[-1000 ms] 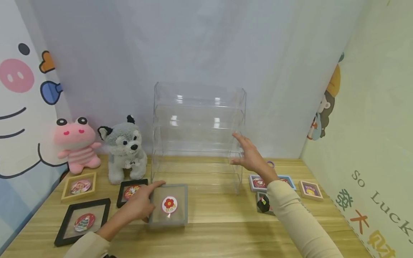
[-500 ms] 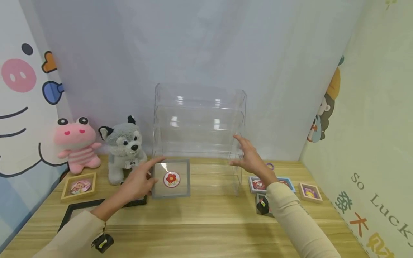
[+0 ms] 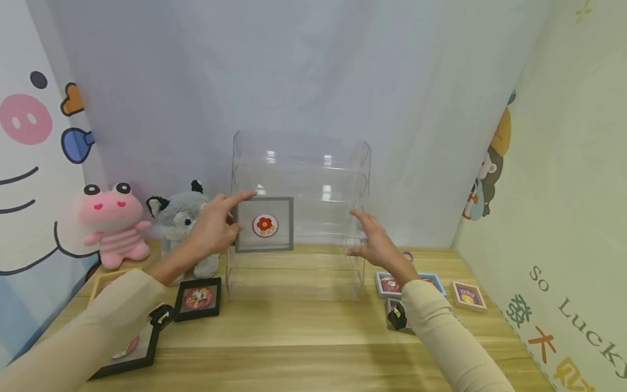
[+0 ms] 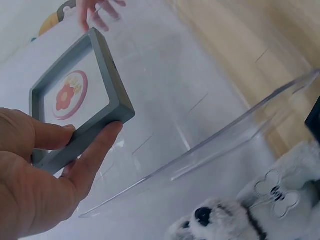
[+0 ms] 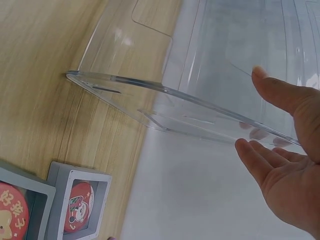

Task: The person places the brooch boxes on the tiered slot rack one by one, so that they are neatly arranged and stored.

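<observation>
My left hand pinches the left edge of a grey square frame with a red flower badge inside, held upright in front of the clear tiered rack. In the left wrist view, thumb and fingers of the left hand grip one side of the grey frame. My right hand is at the rack's right side. In the right wrist view the right hand has its thumb and fingers on either side of the rack's clear side panel.
A pink plush and a grey husky plush sit at the left. Black frames and a yellow frame lie at the left of the wooden table. Small framed badges, including a beige frame, lie at the right.
My left hand has lifted the grey frame upward from low on the rack's left to the middle tiers. The right hand stays at the rack's right side.
</observation>
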`<state>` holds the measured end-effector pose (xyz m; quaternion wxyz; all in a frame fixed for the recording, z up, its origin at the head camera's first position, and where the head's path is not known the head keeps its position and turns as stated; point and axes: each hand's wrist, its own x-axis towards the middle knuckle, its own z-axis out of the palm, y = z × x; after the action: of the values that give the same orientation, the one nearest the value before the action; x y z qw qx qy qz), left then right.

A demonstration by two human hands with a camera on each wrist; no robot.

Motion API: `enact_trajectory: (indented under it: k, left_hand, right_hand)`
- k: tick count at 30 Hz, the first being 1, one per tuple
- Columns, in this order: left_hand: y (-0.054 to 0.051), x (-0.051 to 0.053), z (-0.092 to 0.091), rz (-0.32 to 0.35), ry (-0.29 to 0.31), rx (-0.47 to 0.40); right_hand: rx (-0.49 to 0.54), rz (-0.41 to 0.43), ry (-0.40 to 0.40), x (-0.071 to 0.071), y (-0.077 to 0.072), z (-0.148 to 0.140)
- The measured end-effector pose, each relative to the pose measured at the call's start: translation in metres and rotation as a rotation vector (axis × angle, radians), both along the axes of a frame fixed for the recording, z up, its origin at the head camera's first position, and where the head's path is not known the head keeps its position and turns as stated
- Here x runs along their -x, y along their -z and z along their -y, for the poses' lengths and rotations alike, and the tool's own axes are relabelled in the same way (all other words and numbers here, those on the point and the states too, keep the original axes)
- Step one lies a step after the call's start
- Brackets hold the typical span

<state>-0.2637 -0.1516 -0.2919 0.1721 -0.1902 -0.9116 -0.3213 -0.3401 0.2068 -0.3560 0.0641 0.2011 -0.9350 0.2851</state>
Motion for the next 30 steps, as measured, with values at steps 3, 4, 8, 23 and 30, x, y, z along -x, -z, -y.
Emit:
enact_trajectory:
  k: [3,4,8,23,30]
  left_hand:
    - [-0.01,0.009,-0.001,-0.047,-0.003,0.01]
    - [-0.013,0.013,-0.001,-0.065,-0.002,0.011]
    - [-0.027,0.027,-0.003,-0.13,0.008,0.002]
    - [-0.056,0.074,-0.003,-0.327,0.028,0.004]
    - [-0.06,0.089,-0.003,-0.351,0.003,0.023]
  right_hand:
    - [0.001,0.005,0.0,-0.001,0.0,0.0]
    - [0.0,0.006,0.001,-0.001,0.0,0.0]
    - [-0.005,0.013,0.005,-0.002,0.0,0.0]
    - [-0.009,-0.011,0.01,-0.002,-0.001,0.001]
    - [-0.013,-0.005,0.013,-0.003,0.0,0.001]
